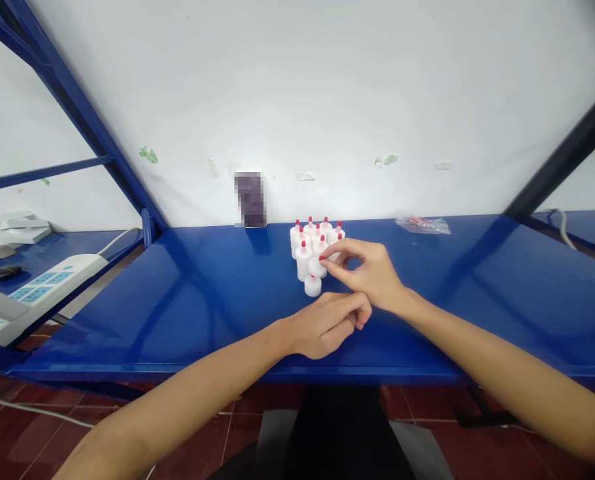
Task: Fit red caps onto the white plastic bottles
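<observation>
Several small white bottles with red caps [311, 243] stand clustered at the back middle of a blue table [202, 300]. My right hand [367, 273] reaches to the front of the cluster, its thumb and forefinger pinched on one white bottle [319, 264]. A lone white bottle [312, 285] stands just in front of the group. My left hand [327, 325] rests on the table right below it, fingers curled into a loose fist; whether it holds anything is hidden.
A clear plastic bag [422, 225] lies at the back right. A dark blurred card [250, 199] leans on the white wall. Power strips [42, 283] and a black mouse [3, 272] sit on the left bench. Blue frame struts [77, 107] slope at both sides.
</observation>
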The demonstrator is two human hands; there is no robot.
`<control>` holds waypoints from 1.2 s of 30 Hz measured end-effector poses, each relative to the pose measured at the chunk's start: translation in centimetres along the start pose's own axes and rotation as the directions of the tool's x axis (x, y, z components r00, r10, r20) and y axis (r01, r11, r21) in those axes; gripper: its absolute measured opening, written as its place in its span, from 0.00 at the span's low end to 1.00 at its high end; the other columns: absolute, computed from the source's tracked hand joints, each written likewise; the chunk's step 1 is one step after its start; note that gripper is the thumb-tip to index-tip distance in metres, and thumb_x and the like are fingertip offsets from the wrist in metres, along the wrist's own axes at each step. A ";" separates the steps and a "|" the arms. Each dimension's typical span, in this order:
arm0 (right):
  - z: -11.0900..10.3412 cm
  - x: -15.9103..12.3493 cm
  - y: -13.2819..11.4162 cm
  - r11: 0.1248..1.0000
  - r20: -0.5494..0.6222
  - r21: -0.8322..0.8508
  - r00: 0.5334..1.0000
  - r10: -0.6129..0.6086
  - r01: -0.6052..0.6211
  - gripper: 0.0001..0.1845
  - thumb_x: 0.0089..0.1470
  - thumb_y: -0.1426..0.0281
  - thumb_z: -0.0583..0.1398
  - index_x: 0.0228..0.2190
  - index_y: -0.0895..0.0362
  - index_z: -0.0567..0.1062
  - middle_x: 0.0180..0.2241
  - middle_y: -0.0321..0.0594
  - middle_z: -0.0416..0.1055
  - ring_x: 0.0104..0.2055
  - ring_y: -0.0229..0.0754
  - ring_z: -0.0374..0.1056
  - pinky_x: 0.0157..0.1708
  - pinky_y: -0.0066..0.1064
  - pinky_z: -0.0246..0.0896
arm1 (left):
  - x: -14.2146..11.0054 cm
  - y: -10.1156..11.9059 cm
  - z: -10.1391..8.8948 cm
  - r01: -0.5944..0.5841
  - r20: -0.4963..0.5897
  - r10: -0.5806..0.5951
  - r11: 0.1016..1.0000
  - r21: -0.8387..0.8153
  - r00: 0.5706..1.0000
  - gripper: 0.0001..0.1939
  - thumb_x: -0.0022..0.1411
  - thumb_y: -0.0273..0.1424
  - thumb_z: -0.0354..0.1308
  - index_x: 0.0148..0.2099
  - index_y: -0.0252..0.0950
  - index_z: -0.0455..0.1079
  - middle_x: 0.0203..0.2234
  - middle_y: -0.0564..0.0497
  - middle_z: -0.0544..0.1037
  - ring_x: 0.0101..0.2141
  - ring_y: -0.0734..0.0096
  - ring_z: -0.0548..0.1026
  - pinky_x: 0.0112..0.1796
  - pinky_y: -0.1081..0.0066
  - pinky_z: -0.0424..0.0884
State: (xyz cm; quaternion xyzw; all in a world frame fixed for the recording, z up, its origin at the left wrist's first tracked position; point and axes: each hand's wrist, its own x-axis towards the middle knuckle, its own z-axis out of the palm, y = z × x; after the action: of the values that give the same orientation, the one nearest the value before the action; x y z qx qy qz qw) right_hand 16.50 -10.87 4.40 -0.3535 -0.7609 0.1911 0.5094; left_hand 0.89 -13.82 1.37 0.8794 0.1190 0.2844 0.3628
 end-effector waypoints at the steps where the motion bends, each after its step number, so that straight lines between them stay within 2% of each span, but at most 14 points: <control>1: 0.1 0.1 0.1 1.000 0.021 -0.009 1.000 0.011 -0.011 0.03 0.52 0.70 0.65 0.32 0.56 0.79 0.28 0.35 0.78 0.25 0.35 0.69 0.29 0.29 0.66 | 0.0 0.1 -0.1 0.012 0.019 -0.012 1.000 -0.001 1.000 0.04 0.65 0.27 0.46 0.38 0.36 0.61 0.27 0.52 0.67 0.27 0.73 0.66 0.32 0.72 0.64; 8: 0.1 0.9 0.7 0.999 0.223 -0.027 0.974 0.048 -0.043 0.05 0.53 0.69 0.65 0.32 0.57 0.81 0.29 0.36 0.79 0.27 0.36 0.70 0.31 0.29 0.64 | 0.4 0.3 -0.3 0.064 0.075 -0.064 0.998 0.006 0.995 0.11 0.72 0.35 0.45 0.42 0.34 0.64 0.32 0.49 0.72 0.33 0.71 0.69 0.38 0.71 0.66; 11: -1.0 1.1 0.6 0.997 0.248 -0.040 0.966 0.074 -0.066 0.10 0.54 0.64 0.65 0.34 0.57 0.81 0.28 0.37 0.78 0.25 0.36 0.68 0.29 0.29 0.63 | 0.5 0.3 -0.2 0.037 0.108 -0.046 0.996 0.077 0.993 0.16 0.73 0.35 0.43 0.34 0.34 0.64 0.31 0.49 0.71 0.32 0.71 0.68 0.39 0.70 0.66; 14: -3.5 1.6 0.4 0.991 0.292 -0.110 0.950 0.107 -0.078 0.14 0.57 0.59 0.62 0.30 0.57 0.80 0.25 0.36 0.75 0.26 0.36 0.67 0.28 0.29 0.60 | 0.5 0.1 -0.2 0.001 0.104 -0.015 0.990 0.139 0.995 0.19 0.72 0.34 0.41 0.28 0.35 0.59 0.28 0.49 0.68 0.30 0.72 0.65 0.37 0.70 0.65; 16: -5.2 2.0 0.4 0.962 0.457 -0.259 0.867 0.199 -0.084 0.16 0.56 0.56 0.62 0.27 0.56 0.79 0.20 0.34 0.71 0.22 0.36 0.63 0.24 0.29 0.55 | 0.3 -0.1 -0.3 -0.014 0.058 0.005 0.988 0.155 0.998 0.18 0.71 0.32 0.42 0.26 0.36 0.57 0.25 0.50 0.66 0.28 0.72 0.63 0.34 0.70 0.63; 18: -6.4 2.3 0.7 0.911 0.591 -0.404 0.736 0.331 -0.086 0.16 0.53 0.56 0.63 0.28 0.56 0.79 0.18 0.33 0.70 0.21 0.36 0.62 0.23 0.29 0.52 | 0.0 -0.5 -0.3 -0.011 -0.006 0.012 0.990 0.143 1.000 0.19 0.70 0.32 0.41 0.25 0.36 0.55 0.23 0.51 0.64 0.25 0.73 0.62 0.31 0.70 0.61; 20: -6.8 2.3 1.1 0.868 0.660 -0.486 0.608 0.441 -0.102 0.16 0.52 0.55 0.63 0.34 0.55 0.80 0.18 0.33 0.71 0.21 0.38 0.66 0.24 0.29 0.55 | -0.2 -0.9 -0.4 0.006 -0.078 0.003 0.994 0.111 0.997 0.20 0.71 0.33 0.40 0.25 0.36 0.56 0.21 0.52 0.64 0.24 0.73 0.61 0.29 0.69 0.60; 21: -6.7 2.3 1.2 0.857 0.678 -0.504 0.567 0.468 -0.105 0.18 0.51 0.55 0.64 0.37 0.56 0.79 0.19 0.34 0.73 0.22 0.40 0.68 0.25 0.29 0.57 | -0.3 -1.0 -0.4 0.018 -0.111 -0.007 0.995 0.097 0.994 0.21 0.71 0.34 0.39 0.24 0.36 0.56 0.20 0.52 0.64 0.23 0.74 0.61 0.29 0.69 0.59; 22: -6.5 2.2 1.4 0.853 0.688 -0.512 0.548 0.476 -0.100 0.20 0.50 0.55 0.64 0.39 0.56 0.79 0.20 0.34 0.74 0.24 0.41 0.70 0.26 0.29 0.58 | -0.3 -1.1 -0.5 0.031 -0.139 -0.019 0.996 0.086 0.990 0.22 0.71 0.35 0.39 0.24 0.36 0.56 0.19 0.52 0.65 0.23 0.74 0.62 0.29 0.69 0.59; 24: -5.9 2.0 1.5 0.861 0.697 -0.504 0.554 0.454 -0.072 0.19 0.49 0.56 0.64 0.39 0.56 0.78 0.24 0.36 0.77 0.26 0.41 0.72 0.27 0.29 0.60 | -0.4 -1.2 -0.4 0.064 -0.179 -0.049 0.995 0.080 0.983 0.23 0.71 0.35 0.39 0.23 0.36 0.56 0.19 0.52 0.65 0.22 0.74 0.62 0.28 0.69 0.59; 28: -5.2 1.7 1.6 0.894 0.711 -0.440 0.573 0.408 -0.090 0.05 0.49 0.69 0.62 0.27 0.56 0.77 0.22 0.35 0.76 0.23 0.39 0.70 0.26 0.29 0.61 | -0.1 -1.0 -0.3 0.154 -0.212 -0.139 0.987 0.054 0.967 0.23 0.70 0.37 0.39 0.22 0.36 0.56 0.18 0.52 0.65 0.21 0.75 0.62 0.28 0.71 0.60; 29: -5.2 1.7 1.5 0.908 0.708 -0.407 0.593 0.383 -0.100 0.04 0.48 0.71 0.61 0.25 0.56 0.77 0.22 0.35 0.76 0.23 0.39 0.70 0.25 0.29 0.61 | 0.0 -1.0 -0.3 0.189 -0.212 -0.181 0.982 0.021 0.960 0.24 0.70 0.38 0.39 0.22 0.36 0.56 0.18 0.52 0.65 0.21 0.75 0.62 0.27 0.71 0.60; 33: -5.5 1.6 0.7 0.975 0.635 -0.183 0.742 0.216 -0.127 0.03 0.50 0.70 0.63 0.28 0.55 0.78 0.26 0.36 0.78 0.27 0.40 0.72 0.28 0.30 0.65 | 0.2 -1.0 -0.2 0.350 -0.181 -0.392 0.909 -0.224 0.902 0.24 0.71 0.42 0.39 0.25 0.35 0.59 0.16 0.54 0.64 0.19 0.77 0.63 0.23 0.74 0.60; 36: -5.7 1.5 -0.4 0.978 0.589 0.010 0.792 0.162 -0.208 0.08 0.50 0.66 0.66 0.33 0.56 0.76 0.29 0.37 0.78 0.29 0.39 0.73 0.32 0.31 0.69 | 0.3 -1.0 -0.2 0.373 -0.173 -0.463 0.844 -0.386 0.869 0.20 0.69 0.46 0.43 0.31 0.36 0.59 0.16 0.57 0.65 0.16 0.78 0.62 0.19 0.76 0.59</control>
State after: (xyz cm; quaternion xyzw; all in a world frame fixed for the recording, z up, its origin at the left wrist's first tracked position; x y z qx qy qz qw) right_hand 21.19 -10.38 7.95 -0.3310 -0.8346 0.3675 0.2425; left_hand 1.04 -12.86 0.95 0.7105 0.3049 0.3264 0.5438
